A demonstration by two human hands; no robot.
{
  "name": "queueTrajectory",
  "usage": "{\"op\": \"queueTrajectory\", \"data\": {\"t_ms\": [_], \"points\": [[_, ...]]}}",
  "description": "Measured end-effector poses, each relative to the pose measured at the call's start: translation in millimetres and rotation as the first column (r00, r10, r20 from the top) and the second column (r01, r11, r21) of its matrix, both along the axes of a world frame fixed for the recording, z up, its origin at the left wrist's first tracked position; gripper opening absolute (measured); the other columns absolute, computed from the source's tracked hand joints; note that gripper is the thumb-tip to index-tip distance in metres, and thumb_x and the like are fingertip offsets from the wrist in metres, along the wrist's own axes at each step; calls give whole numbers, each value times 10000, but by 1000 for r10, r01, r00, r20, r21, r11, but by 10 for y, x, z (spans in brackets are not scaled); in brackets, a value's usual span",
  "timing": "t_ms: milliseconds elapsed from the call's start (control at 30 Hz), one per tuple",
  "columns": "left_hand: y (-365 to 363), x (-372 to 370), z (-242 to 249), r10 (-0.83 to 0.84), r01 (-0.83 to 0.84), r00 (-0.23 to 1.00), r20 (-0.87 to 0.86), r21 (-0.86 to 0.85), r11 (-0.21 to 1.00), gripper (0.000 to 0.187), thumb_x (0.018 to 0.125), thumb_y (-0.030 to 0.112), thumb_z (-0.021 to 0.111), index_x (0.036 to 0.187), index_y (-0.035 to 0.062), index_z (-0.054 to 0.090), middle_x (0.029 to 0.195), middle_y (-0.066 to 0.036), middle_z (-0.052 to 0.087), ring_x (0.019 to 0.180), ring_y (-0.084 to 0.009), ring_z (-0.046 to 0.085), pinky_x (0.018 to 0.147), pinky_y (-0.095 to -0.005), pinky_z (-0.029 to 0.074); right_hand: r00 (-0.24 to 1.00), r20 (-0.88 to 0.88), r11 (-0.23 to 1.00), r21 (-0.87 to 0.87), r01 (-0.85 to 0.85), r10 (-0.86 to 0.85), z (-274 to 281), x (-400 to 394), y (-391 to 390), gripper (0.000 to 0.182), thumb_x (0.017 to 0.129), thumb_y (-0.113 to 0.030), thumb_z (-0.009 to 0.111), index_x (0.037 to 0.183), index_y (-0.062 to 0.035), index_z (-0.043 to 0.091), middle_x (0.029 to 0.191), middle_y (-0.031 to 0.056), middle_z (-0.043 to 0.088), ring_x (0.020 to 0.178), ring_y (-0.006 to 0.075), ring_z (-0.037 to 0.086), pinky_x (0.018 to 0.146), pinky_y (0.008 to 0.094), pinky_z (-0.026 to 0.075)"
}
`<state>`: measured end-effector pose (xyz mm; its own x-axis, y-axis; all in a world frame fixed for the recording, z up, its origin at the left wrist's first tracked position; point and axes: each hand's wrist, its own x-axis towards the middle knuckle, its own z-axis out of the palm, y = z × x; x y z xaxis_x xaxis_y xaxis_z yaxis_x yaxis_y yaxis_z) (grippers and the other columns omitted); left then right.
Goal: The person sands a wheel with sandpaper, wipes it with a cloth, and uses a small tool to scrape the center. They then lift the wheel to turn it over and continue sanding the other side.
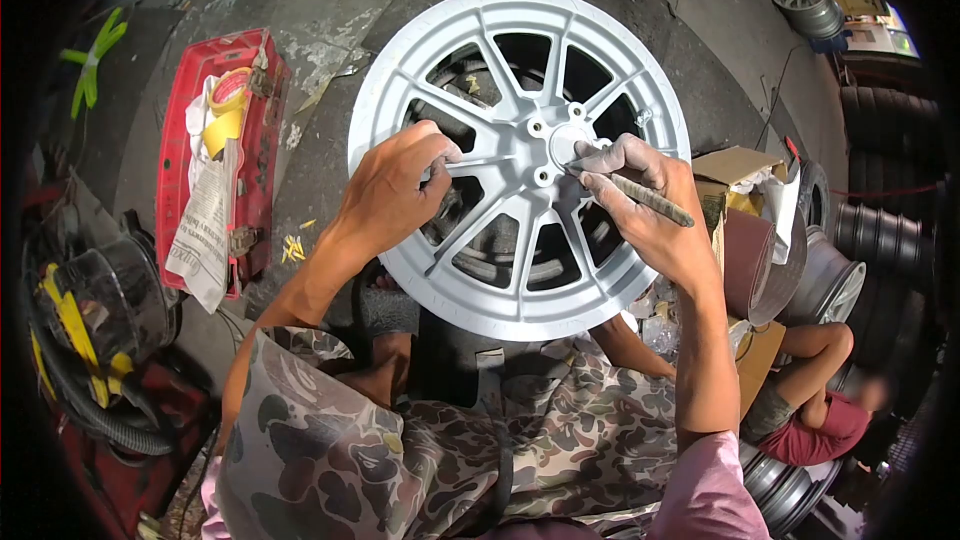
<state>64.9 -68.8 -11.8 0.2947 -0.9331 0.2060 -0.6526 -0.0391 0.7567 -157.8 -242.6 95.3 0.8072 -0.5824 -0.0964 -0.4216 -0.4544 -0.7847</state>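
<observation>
A pale grey-white alloy wheel rim [520, 310] with several spokes lies face up in front of my knees. My right hand [645, 195] is closed around a slim hand tool [650, 198] with a worn, mottled handle, held like a pen. The tool's thin front end points at the edge of the round hub centre [568, 144], and my fingertips are close to it. Over the left spokes, my left hand [400, 180] is curled, with thumb and forefinger together. Whatever lies between those fingers is hidden or too small to name.
On the left stands a red toolbox [168, 170] with tape rolls [230, 95] and newspaper [203, 225]. Yellow scraps [293, 248] lie beside it. A vacuum-like machine [110, 310] is lower left. At right are a cardboard box [728, 165], sanding discs [750, 260], stacked wheels [885, 230] and a seated person [820, 425].
</observation>
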Motion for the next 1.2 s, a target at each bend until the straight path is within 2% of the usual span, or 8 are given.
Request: {"op": "queueTrajectory", "data": {"t_ms": [267, 333, 900, 1000, 1067, 1100, 1167, 1200], "points": [[-1, 10, -24, -9, 10, 1000, 24, -55, 998, 157, 867, -17, 657, 1013, 39, 636, 920, -133, 625, 835, -367, 656, 722, -456, 529, 982, -97, 984, -59, -165, 159, 47, -19, -174, 134, 912, -92, 702, 932, 25, 640, 702, 132, 541, 622, 212, 474, 641, 372, 439], [3, 6, 18, -5, 5, 1000, -16, 20, 1000, 83, 916, 0, 618, 993, 17, 644, 946, -155, 640, 897, -384, 666, 787, -443, 531, 982, -86, 984, -46, -173, 169, 22, -45, -202, 139, 916, -96, 701, 939, 27, 641, 721, 137, 550, 630, 227, 485, 642, 370, 441], [10, 10, 20, -8, 8, 1000, -21, 21, 1000, 97, 916, -10, 624, 1002, 30, 643, 948, -156, 632, 913, -392, 659, 792, -452, 528, 870, -94, 854, -167, -492, 483, 223, 52, -435, 167, 870, -1, 709, 1025, 32, 659, 914, 186, 653, 801, 385, 633, 728, 420, 509], [13, 6, 20, -5, 6, 1000, -17, 24, 1000, 98, 911, -12, 628, 997, 32, 642, 945, -154, 626, 906, -393, 654, 788, -456, 526, 851, -206, 852, -115, -511, 483, 204, 36, -497, 114, 899, -16, 689, 1002, 26, 661, 960, 164, 699, 821, 320, 684, 746, 389, 537], [10, 11, 1, -1, 2, 1000, -12, 26, 1000, 99, 908, -13, 630, 994, 34, 642, 943, -152, 623, 903, -394, 651, 785, -458, 526, 936, 9, 936, 18, -351, 351, 60, -34, -554, 83, 938, -61, 683, 977, 10, 664, 962, 117, 724, 842, 213, 705, 771, 345, 559], [7, 9, -14, -4, 4, 1000, 20, 0, 1000, 129, 879, -19, 653, 993, 39, 638, 937, -138, 624, 895, -378, 653, 765, -460, 526, 936, 6, 936, 18, -353, 352, 78, -33, -577, 83, 938, -61, 683, 977, 10, 664, 962, 117, 724, 842, 213, 705, 771, 345, 559], [-2, -5, -47, -9, 10, 999, 48, -28, 1000, 164, 850, -24, 676, 993, 43, 634, 930, -124, 624, 886, -362, 655, 745, -461, 526, 980, -21, 980, -33, -197, 197, 134, -33, -633, 96, 955, -93, 691, 977, -1, 677, 960, 83, 737, 871, 146, 696, 793, 321, 568], [0, -8, -60, -10, 11, 998, 63, -23, 1000, 169, 847, -23, 679, 994, 45, 633, 933, -122, 624, 896, -358, 653, 748, -461, 525, 980, 44, 981, 15, -195, 194, 108, 15, -606, 121, 950, -103, 717, 985, 8, 683, 938, 84, 743, 874, 148, 699, 789, 316, 563]]}}
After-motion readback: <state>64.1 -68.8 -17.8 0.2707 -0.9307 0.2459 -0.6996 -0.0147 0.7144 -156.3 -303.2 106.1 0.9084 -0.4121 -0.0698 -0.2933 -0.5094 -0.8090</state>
